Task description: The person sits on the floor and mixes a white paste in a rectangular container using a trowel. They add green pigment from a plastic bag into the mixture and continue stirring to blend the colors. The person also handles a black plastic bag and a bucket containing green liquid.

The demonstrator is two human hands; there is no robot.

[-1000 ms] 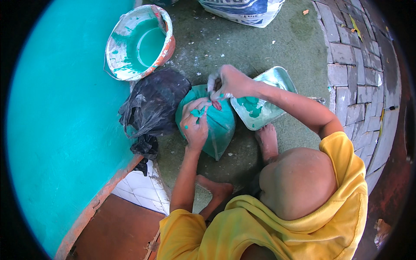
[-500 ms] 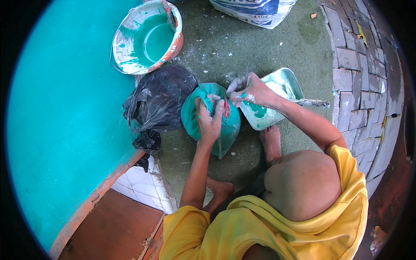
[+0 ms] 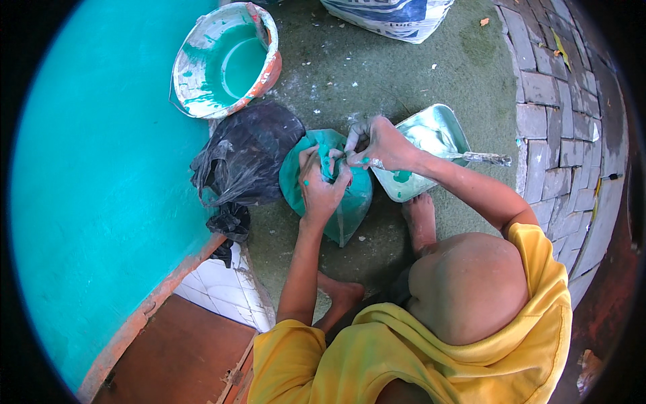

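Note:
A green, translucent plastic bag sits on the ground in front of me, bulging with its contents. My left hand has its fingers closed around the gathered top. Beside it, my right hand is bent in a pinch at the same gathered neck, its fingertips nearly meeting those of the left. Both hands carry green paint smears. What the right fingertips grip is too small to make out. Right of the bag lies a pale paint tray with green paint in it; a paint-spattered brush rests across its edge.
A black plastic bag touches the green bag's left side. Behind it stands a paint-streaked bucket holding green paint, against the turquoise wall. A white-and-blue sack stands at the back; grey paving runs along the right.
Both hands have drawn closer together at the bag's neck, the right shifting slightly left. A red bit seen between them earlier is now hidden.

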